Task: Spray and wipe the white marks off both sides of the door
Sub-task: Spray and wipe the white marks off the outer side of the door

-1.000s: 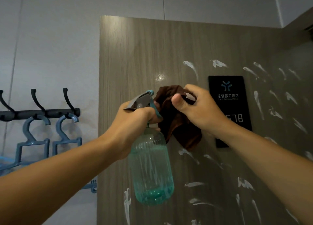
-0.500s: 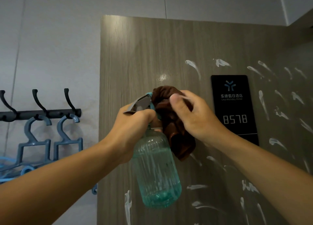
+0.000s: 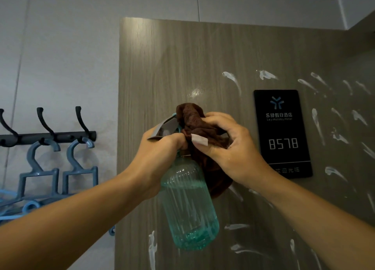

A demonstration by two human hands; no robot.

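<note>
A grey wood-grain door (image 3: pixel 174 66) fills the middle and right of the head view. White smears (image 3: pixel 231 78) streak its right half and lower part. My left hand (image 3: pixel 160 154) grips the neck and grey trigger head of a teal spray bottle (image 3: pixel 188 208) holding a little liquid. My right hand (image 3: pixel 229 148) clutches a bunched brown cloth (image 3: pixel 194 121) with a white tag, right against the bottle's nozzle. The cloth hangs down behind the bottle in front of the door.
A black room sign (image 3: pixel 284 131) reading 8578 is fixed to the door right of my hands. On the white wall (image 3: pixel 60 56) at left, a dark hook rail (image 3: pixel 48 137) carries blue plastic hangers (image 3: pixel 79 168).
My right hand has regathered the cloth, its fingers now curled round the bundle with the white tag showing. The hands shifted slightly left, uncovering more of the room sign.
</note>
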